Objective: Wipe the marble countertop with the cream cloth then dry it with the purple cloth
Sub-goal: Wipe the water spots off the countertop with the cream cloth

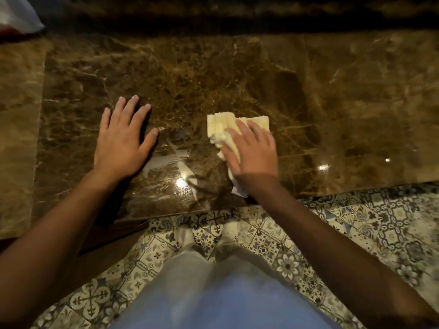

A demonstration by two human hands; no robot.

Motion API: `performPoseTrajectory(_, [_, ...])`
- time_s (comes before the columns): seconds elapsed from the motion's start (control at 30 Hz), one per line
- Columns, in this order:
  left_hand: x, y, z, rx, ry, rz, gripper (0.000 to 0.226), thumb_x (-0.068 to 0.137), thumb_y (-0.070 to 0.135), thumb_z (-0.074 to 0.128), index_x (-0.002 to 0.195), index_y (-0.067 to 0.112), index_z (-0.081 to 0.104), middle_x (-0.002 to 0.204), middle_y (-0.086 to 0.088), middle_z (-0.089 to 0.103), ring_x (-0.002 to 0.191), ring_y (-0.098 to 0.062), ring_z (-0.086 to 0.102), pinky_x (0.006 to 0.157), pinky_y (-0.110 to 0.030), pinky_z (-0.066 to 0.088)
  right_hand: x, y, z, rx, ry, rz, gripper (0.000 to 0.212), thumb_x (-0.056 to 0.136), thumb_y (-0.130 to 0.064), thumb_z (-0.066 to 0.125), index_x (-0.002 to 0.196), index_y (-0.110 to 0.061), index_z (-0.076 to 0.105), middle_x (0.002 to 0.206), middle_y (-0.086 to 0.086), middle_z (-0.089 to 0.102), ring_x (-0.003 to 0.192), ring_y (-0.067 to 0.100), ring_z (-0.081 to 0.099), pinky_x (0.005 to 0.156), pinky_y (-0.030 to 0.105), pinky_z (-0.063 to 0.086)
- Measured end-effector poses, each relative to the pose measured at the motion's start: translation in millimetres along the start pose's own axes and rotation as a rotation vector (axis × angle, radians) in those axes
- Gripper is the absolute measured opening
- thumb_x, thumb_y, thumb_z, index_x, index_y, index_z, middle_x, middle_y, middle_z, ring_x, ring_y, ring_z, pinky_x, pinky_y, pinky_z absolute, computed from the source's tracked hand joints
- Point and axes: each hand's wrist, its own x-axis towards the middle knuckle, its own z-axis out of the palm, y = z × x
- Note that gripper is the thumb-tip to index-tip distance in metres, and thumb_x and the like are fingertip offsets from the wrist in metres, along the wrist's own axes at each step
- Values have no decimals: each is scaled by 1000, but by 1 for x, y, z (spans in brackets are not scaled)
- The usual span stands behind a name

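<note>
The marble surface (237,74) is brown with pale veins; the cloth (219,125) is cream; the floor tiles (380,224) bear blue-grey floral patterns.

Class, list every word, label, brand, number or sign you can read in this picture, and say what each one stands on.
No readable text anywhere in this view.
White tag at the near corner of the cream cloth, which lies under the right hand: too small and blurred to show any print.
Floor tiles: ornament only, no letters.
Marble countertop: veins and glare, no writing.
</note>
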Motion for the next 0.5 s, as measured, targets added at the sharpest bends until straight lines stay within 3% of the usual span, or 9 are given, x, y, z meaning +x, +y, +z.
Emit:
performPoseTrajectory(0.07, [-1, 2, 0, 0, -8, 2, 62, 105, 52, 37, 158, 21, 37, 170, -11, 30, 160, -33, 19, 127, -52, 9, 15, 29, -10, 145, 97, -24, 36, 91, -19, 68, 127, -14, 69, 129, 14, 69, 116, 37, 59, 96, 47, 47])
performPoseTrajectory(0.13, [-1, 2, -2, 0, -4, 5, 63, 104, 52, 37, 158, 20, 38, 170, -12, 31, 159, -33, 21, 127, -54, 11, 26, 51, -21, 224, 199, 61, 33, 89, -8, 72, 122, -10, 70, 118, 13, 70, 106, 32, 61, 88, 36, 45])
performPoseTrajectory(0.27, [1, 2, -2, 4, 10, 3, 64, 103, 53, 36, 156, 18, 41, 168, -12, 34, 158, -34, 24, 126, -54, 13, 78, 83, -39, 287, 419, 260, 29, 95, -18, 62, 123, -12, 69, 120, 9, 69, 109, 24, 61, 88, 34, 45])
performPoseTrajectory(0.37, [0, 3, -3, -3, 14, 7, 63, 103, 52, 36, 155, 17, 43, 167, -14, 36, 157, -35, 26, 126, -55, 15, 131, 92, -43, 403, 381, 372, 34, 101, -30, 54, 130, -17, 65, 124, 1, 68, 113, 18, 62, 92, 34, 50])
performPoseTrajectory(0.5, [0, 4, -5, 15, 9, 0, 62, 105, 51, 37, 156, 17, 43, 168, -13, 35, 158, -33, 24, 126, -53, 15, 178, 90, -26, 463, 236, 350, 32, 103, -35, 52, 122, -18, 70, 110, 0, 73, 100, 18, 66, 87, 42, 56])
